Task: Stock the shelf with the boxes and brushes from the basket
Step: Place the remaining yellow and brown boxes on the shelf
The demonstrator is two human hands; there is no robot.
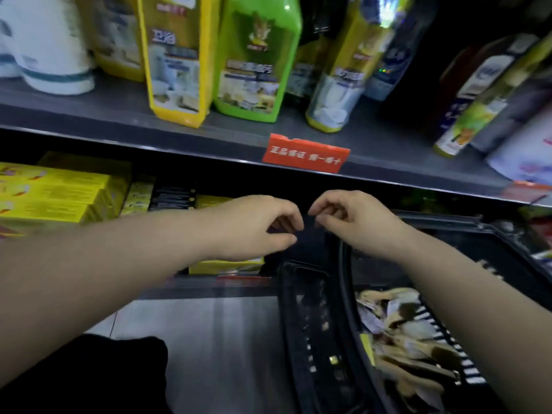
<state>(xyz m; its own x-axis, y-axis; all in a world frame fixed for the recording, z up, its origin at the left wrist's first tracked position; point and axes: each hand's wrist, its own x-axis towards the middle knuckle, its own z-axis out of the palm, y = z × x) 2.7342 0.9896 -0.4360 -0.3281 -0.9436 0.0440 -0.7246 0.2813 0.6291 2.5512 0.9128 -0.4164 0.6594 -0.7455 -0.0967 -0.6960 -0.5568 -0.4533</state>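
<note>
Two bare hands reach side by side toward the dark opening of the lower shelf [209,286], their fingertips almost meeting. The left hand [257,225] has its fingers curled with the thumb close under them, and the right hand [358,218] is curled the same way, forefinger and thumb drawn near each other. The gap between them is dark and blurred, so I cannot tell whether either hand pinches anything. Stacked yellow boxes [50,198] lie on the lower shelf at the left, with a row of dark boxes [171,198] just beside them further in. One more yellow box [224,265] lies at the shelf's front edge, directly beneath the left wrist. The black basket [301,324] stands on the floor at the lower right, below the right forearm, its near wall against the shelf front. Inside it lies a loose heap of pale and brown packets [412,339], too blurred to tell brushes from boxes. Above the hands runs the upper shelf [149,135], carrying a red tag [304,153] with white characters on its front edge. On it stand a tall yellow pack [176,61], a green bottle [257,61] just beside it, and white containers [50,43] at the far left. More bottles lean at the right. The grey floor [209,339] shows between the arms, and a dark garment [104,377] fills the bottom left corner.
</note>
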